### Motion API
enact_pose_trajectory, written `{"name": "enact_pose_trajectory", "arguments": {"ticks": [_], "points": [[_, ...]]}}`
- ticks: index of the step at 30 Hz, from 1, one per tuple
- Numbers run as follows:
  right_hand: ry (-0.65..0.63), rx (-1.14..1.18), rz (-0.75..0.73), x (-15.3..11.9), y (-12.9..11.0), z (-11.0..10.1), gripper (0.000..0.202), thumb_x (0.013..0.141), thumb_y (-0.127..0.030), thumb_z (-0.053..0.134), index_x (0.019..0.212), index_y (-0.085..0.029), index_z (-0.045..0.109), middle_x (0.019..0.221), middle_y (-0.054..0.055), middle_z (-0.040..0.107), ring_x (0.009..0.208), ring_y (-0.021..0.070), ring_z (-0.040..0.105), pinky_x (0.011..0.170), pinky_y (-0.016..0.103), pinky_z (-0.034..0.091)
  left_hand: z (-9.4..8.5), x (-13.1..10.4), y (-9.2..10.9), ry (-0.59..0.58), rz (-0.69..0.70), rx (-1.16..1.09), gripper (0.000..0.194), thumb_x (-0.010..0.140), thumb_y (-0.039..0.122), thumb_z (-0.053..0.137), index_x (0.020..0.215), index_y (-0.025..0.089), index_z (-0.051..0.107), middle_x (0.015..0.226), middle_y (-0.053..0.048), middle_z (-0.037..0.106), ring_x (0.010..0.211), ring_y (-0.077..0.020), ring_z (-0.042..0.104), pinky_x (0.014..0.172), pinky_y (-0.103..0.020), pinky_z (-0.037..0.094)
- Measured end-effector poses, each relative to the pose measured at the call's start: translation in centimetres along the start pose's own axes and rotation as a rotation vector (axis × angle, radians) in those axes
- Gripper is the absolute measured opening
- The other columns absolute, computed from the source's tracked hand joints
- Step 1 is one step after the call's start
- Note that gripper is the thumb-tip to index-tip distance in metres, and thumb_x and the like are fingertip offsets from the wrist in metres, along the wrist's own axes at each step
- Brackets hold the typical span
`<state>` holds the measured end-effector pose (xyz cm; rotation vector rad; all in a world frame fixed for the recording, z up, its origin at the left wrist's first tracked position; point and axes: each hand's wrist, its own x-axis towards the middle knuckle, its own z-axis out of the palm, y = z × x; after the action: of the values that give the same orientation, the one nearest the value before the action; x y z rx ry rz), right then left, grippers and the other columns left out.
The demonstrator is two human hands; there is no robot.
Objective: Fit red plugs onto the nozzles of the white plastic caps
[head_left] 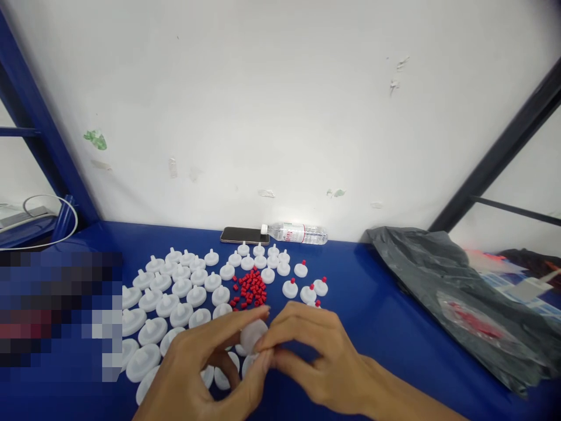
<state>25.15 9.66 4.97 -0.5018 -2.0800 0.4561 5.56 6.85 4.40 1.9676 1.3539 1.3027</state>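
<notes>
Head view: my left hand [188, 365] pinches a white disc [253, 335], probably steadying it
Right hand [326, 356]: touching it, hold unclear

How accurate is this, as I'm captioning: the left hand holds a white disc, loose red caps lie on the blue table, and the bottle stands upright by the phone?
Not quite: in the head view, the bottle lies on its side by the phone, not upright. The left hand holds a white disc, and loose red caps lie on the blue table.
</notes>
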Motion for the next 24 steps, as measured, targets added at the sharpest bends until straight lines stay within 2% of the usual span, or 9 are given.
{"name": "enact_pose_trajectory", "arguments": {"ticks": [3,5,8,11,15,17,19,21,24], "points": [[0.061,-0.077,0.14,0.5,0.6,-0.9,0.007,0.096,-0.015,0.068,0.099,-0.02,0.073,0.091,0.001,0.075,0.08,0.0106,0.068,0.078,0.021,0.054,-1.3,0.7,-1.0,0.071,0.189,0.28,0.042,0.089,0.046,0.07,0.13,0.041,0.066,0.115,0.007,0.08,0.059,-0.007,0.072,0.066,-0.019,0.064],[0.056,-0.182,0.294,0.8,1.1,-1.5,0.006,0.096,-0.019,0.068,0.096,-0.023,0.073,0.092,-0.001,0.074,0.08,0.012,0.067,0.076,0.024,0.052,-2.0,1.1,-1.2,0.115,0.244,0.342,0.033,0.095,0.043,0.063,0.127,0.039,0.066,0.126,0.005,0.075,0.067,-0.0071,0.073,0.074,-0.019,0.064],[-0.073,-0.337,0.508,1.1,2.0,-2.1,0.009,0.095,-0.023,0.067,0.092,-0.026,0.074,0.091,-0.002,0.074,0.083,0.0157,0.067,0.077,0.03,0.048,-2.8,1.6,-1.2,0.155,0.289,0.345,0.019,0.098,0.037,0.058,0.112,0.033,0.069,0.118,0.002,0.075,0.083,-0.0094,0.074,0.073,-0.016,0.06],[-0.201,-0.419,0.569,0.9,2.9,-2.3,0.012,0.095,-0.023,0.064,0.096,-0.029,0.075,0.09,-0.002,0.075,0.088,0.0196,0.067,0.083,0.034,0.046,-3.0,1.7,-1.1,0.152,0.318,0.356,0.017,0.098,0.033,0.059,0.11,0.03,0.07,0.114,0.0,0.074,0.094,-0.0117,0.072,0.071,-0.015,0.058],[-0.263,-0.474,0.627,0.5,3.8,-2.5,0.026,0.095,-0.016,0.057,0.11,-0.031,0.072,0.093,-0.003,0.076,0.083,0.0197,0.068,0.081,0.035,0.046,-2.5,1.3,-1.1,0.112,0.279,0.361,0.022,0.099,0.031,0.056,0.114,0.028,0.071,0.114,-0.003,0.071,0.079,-0.0117,0.071,0.073,-0.023,0.061],[-0.277,-0.568,0.624,0.3,4.2,-2.7,0.026,0.093,-0.011,0.054,0.103,-0.027,0.072,0.093,0.0,0.076,0.081,0.0207,0.067,0.081,0.037,0.045,-2.2,1.0,-1.2,0.119,0.22,0.376,0.028,0.099,0.032,0.054,0.122,0.03,0.07,0.129,-0.005,0.064,0.075,-0.0115,0.069,0.069,-0.026,0.063],[-0.271,-0.656,0.557,0.1,4.5,-2.8,0.026,0.093,-0.008,0.053,0.099,-0.024,0.072,0.099,0.004,0.075,0.089,0.0244,0.067,0.083,0.04,0.045,-2.1,0.8,-1.4,0.149,0.158,0.432,0.035,0.099,0.032,0.053,0.13,0.038,0.068,0.151,-0.006,0.047,0.086,-0.014,0.07,0.066,-0.027,0.063],[-0.245,-0.676,0.45,-0.1,4.7,-2.6,0.023,0.096,-0.011,0.053,0.103,-0.024,0.071,0.108,0.007,0.073,0.1,0.0274,0.065,0.089,0.044,0.045,-2.2,0.6,-1.6,0.172,0.142,0.515,0.036,0.1,0.031,0.053,0.129,0.045,0.069,0.163,-0.001,0.031,0.098,-0.0168,0.069,0.065,-0.026,0.063],[-0.253,-0.621,0.274,-0.1,4.5,-2.0,0.019,0.101,-0.019,0.057,0.115,-0.025,0.068,0.116,0.006,0.071,0.108,0.0269,0.062,0.096,0.047,0.045,-2.4,0.5,-1.8,0.169,0.178,0.614,0.031,0.099,0.032,0.055,0.12,0.045,0.075,0.164,0.002,0.031,0.094,-0.016,0.068,0.069,-0.029,0.064]]}}
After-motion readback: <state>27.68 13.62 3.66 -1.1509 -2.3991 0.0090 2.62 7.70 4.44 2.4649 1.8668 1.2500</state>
